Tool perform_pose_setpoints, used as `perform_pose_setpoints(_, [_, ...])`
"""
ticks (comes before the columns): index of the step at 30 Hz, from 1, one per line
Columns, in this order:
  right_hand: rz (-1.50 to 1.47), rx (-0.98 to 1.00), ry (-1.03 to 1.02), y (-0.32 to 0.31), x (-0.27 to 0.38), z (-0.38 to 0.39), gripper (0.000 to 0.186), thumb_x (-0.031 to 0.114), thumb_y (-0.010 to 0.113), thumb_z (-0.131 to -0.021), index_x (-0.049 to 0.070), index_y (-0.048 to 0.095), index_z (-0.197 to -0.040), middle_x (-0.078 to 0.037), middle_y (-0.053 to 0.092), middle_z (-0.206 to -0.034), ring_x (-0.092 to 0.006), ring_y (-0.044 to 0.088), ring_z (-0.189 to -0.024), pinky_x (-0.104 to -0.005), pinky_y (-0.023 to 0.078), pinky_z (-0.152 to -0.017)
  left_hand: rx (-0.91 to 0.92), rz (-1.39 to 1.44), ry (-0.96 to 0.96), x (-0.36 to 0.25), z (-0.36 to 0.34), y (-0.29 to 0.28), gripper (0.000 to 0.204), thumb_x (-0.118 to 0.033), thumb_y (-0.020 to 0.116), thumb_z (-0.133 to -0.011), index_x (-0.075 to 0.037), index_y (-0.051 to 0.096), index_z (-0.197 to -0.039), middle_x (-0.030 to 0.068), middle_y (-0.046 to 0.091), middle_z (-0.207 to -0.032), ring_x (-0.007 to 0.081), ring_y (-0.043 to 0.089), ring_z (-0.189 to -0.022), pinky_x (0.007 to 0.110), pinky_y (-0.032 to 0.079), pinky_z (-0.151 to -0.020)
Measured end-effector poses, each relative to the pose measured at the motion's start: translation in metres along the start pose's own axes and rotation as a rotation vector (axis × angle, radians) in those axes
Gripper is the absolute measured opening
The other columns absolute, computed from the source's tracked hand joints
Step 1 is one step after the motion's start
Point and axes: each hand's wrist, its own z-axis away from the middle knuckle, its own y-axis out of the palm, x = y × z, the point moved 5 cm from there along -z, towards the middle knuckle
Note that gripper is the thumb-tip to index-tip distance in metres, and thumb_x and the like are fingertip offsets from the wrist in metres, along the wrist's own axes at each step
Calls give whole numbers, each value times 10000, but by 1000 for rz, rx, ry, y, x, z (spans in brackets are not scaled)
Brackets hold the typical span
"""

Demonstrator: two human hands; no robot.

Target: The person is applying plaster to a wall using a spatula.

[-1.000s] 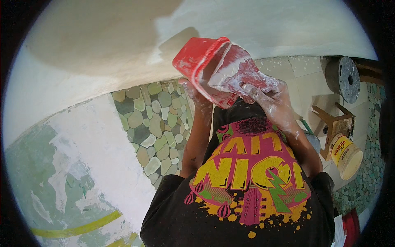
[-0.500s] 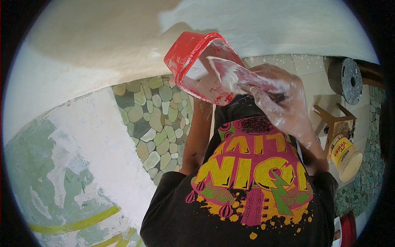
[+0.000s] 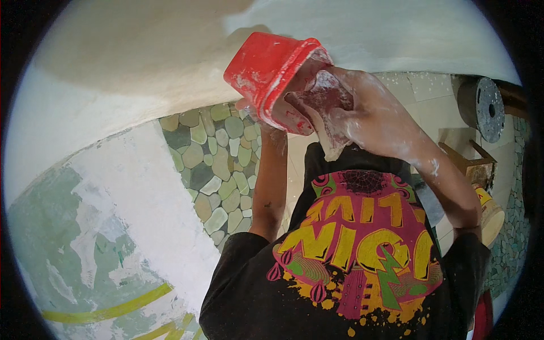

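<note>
Gripping right hand (image 3: pixel 368 110): is pinching the red scraper (image 3: pixel 327 95), thumb against its near face; the other fingertips are hiding behind it.
Red scraper: is sitting across the container's mouth, showing a whitish-smeared face and dipping one corner toward the shirt; half a second earlier it is pointing its edge leftward. Whether it is touching the rim, I cannot tell.
Left hand (image 3: pixel 248 109): is clasping the red container (image 3: pixel 262 71) from below, most fingers hidden.
Red container: is tipping its mouth toward the right hand, riding slightly higher than before.
Right forearm (image 3: pixel 433 158): is angling farther right, now covering part of the yellow-labelled bucket (image 3: pixel 492 218).
Black shirt (image 3: pixel 362 243): is filling the space below both hands.
Pebble floor (image 3: pixel 226 175): is showing beside the left forearm.
</note>
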Motion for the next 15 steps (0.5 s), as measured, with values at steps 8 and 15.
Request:
perform_pose_setpoints(8, [-719, 23, 466, 52, -49, -14, 300, 40, 544, -810, -84, 641, -1066, -184, 701, -877, -253, 677, -773, -401, 545, -737, 1, -5, -34, -14, -25, -4, 985, -672, 819, -699, -37, 497, -1380, 114, 578, -1353, 236, 603, -1187, 406, 537, -983])
perform_pose_setpoints(15, [-891, 108, 758, 81, -87, 23, 235, 38, 641, -897, 0, 659, -1128, -47, 691, -997, -116, 642, -887, -293, 511, -796, -111, 104, -187, -14, -27, -23, 875, -635, 860, -656, -66, 610, -1271, 82, 638, -1283, 244, 641, -1146, 433, 544, -1011])
